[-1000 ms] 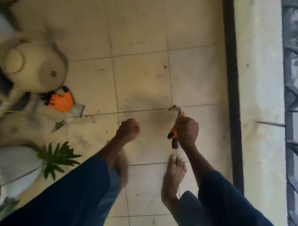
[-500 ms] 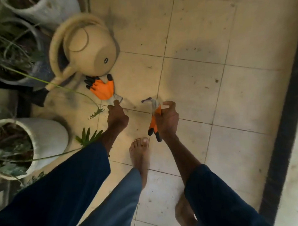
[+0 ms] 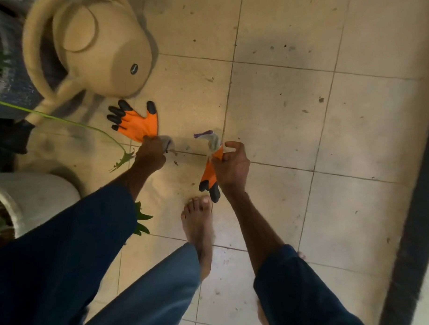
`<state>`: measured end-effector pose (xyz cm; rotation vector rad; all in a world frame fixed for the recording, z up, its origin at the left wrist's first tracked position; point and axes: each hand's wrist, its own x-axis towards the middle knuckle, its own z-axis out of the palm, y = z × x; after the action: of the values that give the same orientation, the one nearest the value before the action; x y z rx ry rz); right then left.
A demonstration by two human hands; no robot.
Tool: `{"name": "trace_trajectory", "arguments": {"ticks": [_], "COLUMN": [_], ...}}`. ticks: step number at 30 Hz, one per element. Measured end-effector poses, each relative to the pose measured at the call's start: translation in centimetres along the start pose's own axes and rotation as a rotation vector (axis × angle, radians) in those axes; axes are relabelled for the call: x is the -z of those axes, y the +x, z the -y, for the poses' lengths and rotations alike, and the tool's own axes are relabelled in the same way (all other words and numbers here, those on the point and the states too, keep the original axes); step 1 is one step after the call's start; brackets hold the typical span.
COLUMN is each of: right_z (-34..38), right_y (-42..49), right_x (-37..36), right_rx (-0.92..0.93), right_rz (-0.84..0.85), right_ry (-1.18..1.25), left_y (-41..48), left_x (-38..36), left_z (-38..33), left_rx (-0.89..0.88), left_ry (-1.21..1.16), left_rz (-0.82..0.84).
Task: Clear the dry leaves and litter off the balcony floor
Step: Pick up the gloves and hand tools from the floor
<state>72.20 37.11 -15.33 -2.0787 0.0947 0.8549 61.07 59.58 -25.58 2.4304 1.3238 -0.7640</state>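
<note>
Litter [image 3: 175,163] shows only as small dark scraps and specks strewn over the pale tiled floor [image 3: 277,130], some between the two hands at mid-frame and more toward the upper right. Along the bottom edge are dark blue sleeves and a blue trouser leg [image 3: 155,289], with a bare foot [image 3: 198,225] planted on the tiles just below centre. Directly above the toes, the right hand [image 3: 232,168] grips a hanging glove [image 3: 209,176], orange with black fingertips pointing down and its grey cuff sticking up past the curled fingers. To its left, the left hand [image 3: 152,151] is closed round the cuff of a flat glove [image 3: 139,122], which lies spread on the floor with its black fingertips toward the upper left. A white pot [image 3: 37,195] sits at the lower left, and a thin green stem [image 3: 64,119] arches in from the left edge. Farther up, a beige watering can [image 3: 103,56] fills the upper left, just beside the flat glove. A dark strip [image 3: 421,194] runs down the right edge.
</note>
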Motion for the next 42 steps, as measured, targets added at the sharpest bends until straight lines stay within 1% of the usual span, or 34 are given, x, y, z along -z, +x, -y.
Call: {"name": "trace_trajectory", "arguments": {"ticks": [1,2,3,4,5,6,7,8,9,10,11,12,13,14,16,18,19,20,22,24,25,28,29,30,32,34,37,39,42], "right_z": [0.0,0.2,0.3,0.4,1.0,1.2,2.1,2.6,3.1,4.2,4.8,6.1,7.0,7.5,9.6,12.5,13.9,16.1,19.3,21.9,23.0,24.1,24.2,24.3,24.1,23.4,21.1,19.7,16.7], "right_y": [-0.3,-0.9,-1.5,-2.1,-3.1,-3.9,-5.1,-6.2,-7.4,-8.9,-10.2,-12.0,-13.8,-15.7,-20.9,-26.5,-29.1,-32.3,-37.5,-41.2,-43.7,-48.8,-50.3,-52.5,-56.4,-59.7,-66.4,-69.9,-76.5], "right_x": [0.5,1.5,2.4,3.3,4.8,6.0,7.8,9.3,10.8,13.1,14.9,17.5,19.6,21.5,26.0,30.8,32.7,35.3,39.2,42.0,43.5,45.3,45.5,45.5,44.9,43.6,40.8,39.3,37.3], "right_rx": [-0.009,-0.019,-0.02,-0.015,0.0,0.006,0.006,0.004,-0.011,-0.023,-0.054,-0.085,-0.114,-0.143,-0.21,-0.299,-0.322,-0.323,-0.284,-0.277,-0.284,-0.281,-0.295,-0.309,-0.373,-0.408,-0.475,-0.525,-0.638], "right_rz": [-0.01,-0.027,-0.044,-0.063,-0.081,-0.087,-0.09,-0.079,-0.071,-0.072,-0.071,-0.08,-0.079,-0.082,-0.094,-0.126,-0.157,-0.198,-0.269,-0.326,-0.379,-0.496,-0.539,-0.616,-0.714,-0.787,-0.967,-1.033,-1.161], "right_ry": [-0.004,-0.007,-0.014,-0.029,-0.039,-0.055,-0.054,-0.056,-0.068,-0.071,-0.082,-0.082,-0.087,-0.093,-0.084,-0.06,-0.028,0.031,0.114,0.15,0.168,0.19,0.211,0.262,0.33,0.359,0.483,0.539,0.682], "left_y": [-2.8,-6.4,-10.3,-15.0,-16.6,-16.7,-15.2,-12.7,-12.8,-15.3,-19.0,-22.6,-25.9,-29.5,-35.4,-40.5,-42.6,-45.3,-49.8,-52.4,-54.4,-59.3,-60.7,-62.3,-64.8,-66.3,-71.0,-73.8,-79.4], "left_x": [-3.7,-8.4,-12.5,-14.8,-17.0,-15.4,-8.4,-6.8,-1.3,3.9,7.9,12.4,15.8,17.8,21.9,26.7,29.4,32.5,37.0,40.3,42.6,47.2,48.2,49.0,50.0,50.2,50.3,49.8,47.3], "left_z": [1.0,1.0,0.0,-2.2,-2.8,-3.2,-3.9,-2.2,-2.9,-6.1,-7.6,-9.3,-11.0,-12.4,-13.6,-15.1,-15.8,-16.9,-18.3,-19.5,-20.5,-22.6,-23.0,-23.2,-23.0,-22.3,-21.4,-20.9,-20.0], "left_rx": [-0.109,-0.16,-0.172,-0.185,-0.193,-0.202,-0.253,-0.293,-0.262,-0.256,-0.252,-0.349,-0.378,-0.405,-0.428,-0.501,-0.541,-0.619,-0.723,-0.77,-0.835,-0.997,-1.024,-1.076,-1.114,-1.112,-1.226,-1.301,-1.414], "left_ry": [0.1,0.073,0.024,-0.015,-0.026,-0.088,-0.07,-0.024,-0.094,-0.059,-0.106,-0.114,-0.162,-0.205,-0.256,-0.277,-0.279,-0.272,-0.285,-0.278,-0.27,-0.284,-0.292,-0.265,-0.195,-0.168,-0.048,0.001,0.163], "left_rz": [-0.066,-0.141,-0.148,-0.19,-0.155,-0.069,-0.035,-0.027,0.014,0.061,0.131,0.134,0.132,0.112,0.147,0.184,0.165,0.151,0.176,0.26,0.308,0.389,0.392,0.399,0.443,0.499,0.536,0.576,0.669]}}
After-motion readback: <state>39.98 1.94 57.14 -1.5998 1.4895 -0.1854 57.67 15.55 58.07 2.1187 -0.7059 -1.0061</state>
